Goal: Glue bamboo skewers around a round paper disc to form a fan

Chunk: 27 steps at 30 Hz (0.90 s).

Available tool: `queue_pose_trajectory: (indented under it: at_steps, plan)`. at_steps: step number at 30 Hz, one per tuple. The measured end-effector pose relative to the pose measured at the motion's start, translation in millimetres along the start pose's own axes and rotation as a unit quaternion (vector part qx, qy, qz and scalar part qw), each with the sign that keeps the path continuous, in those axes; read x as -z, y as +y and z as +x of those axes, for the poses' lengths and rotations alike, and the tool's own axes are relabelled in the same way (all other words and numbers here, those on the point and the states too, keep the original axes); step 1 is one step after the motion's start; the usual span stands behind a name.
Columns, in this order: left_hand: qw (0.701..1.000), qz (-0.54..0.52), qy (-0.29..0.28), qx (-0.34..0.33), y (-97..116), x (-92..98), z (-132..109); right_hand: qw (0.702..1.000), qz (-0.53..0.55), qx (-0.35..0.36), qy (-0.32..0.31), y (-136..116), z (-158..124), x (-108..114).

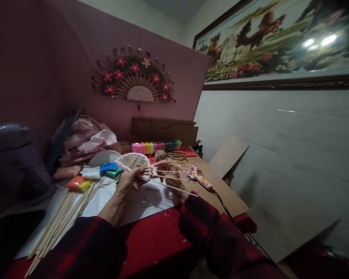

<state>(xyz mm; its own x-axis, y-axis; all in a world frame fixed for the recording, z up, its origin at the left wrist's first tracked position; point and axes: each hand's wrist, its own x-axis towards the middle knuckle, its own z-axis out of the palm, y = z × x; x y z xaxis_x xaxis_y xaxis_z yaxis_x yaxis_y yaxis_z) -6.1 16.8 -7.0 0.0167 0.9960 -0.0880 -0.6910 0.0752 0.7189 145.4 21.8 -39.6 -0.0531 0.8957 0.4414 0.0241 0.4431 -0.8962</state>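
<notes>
Thin wooden skewers point(180, 190), fanned at centre frame, pinched in the closed left hand point(130, 180); right hand point(172, 177) behind, grip unclear. Red-clothed table point(157, 236) below; matte pink wall point(61, 46) upper left.

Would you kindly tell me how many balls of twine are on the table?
1: the ball of twine sits toward the far side of the table, just in front of the row of coloured packs. Others may be hidden among the clutter.

head view | worn camera | faces forward-down | close over red table point(159, 236)
</notes>
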Motion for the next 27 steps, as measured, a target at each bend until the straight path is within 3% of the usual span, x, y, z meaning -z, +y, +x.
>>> queue_pose_trajectory:
  at_steps: [7, 18, 27]
  plan:
    - [0.999, -0.037, 0.025, -0.009, 5.2, -6.8, -2.0, 0.999, 0.042, -0.010, 0.001, -13.6, 4.2, -4.9]
    - [0.998, -0.055, 0.005, -0.037, 6.9, 6.8, 10.6, 0.998, -0.066, -0.010, -0.016, -9.0, 0.6, -11.5]
    - [0.998, -0.056, 0.015, -0.029, 11.2, -4.9, -3.9, 0.996, -0.083, -0.016, -0.014, -10.1, -1.9, -10.7]
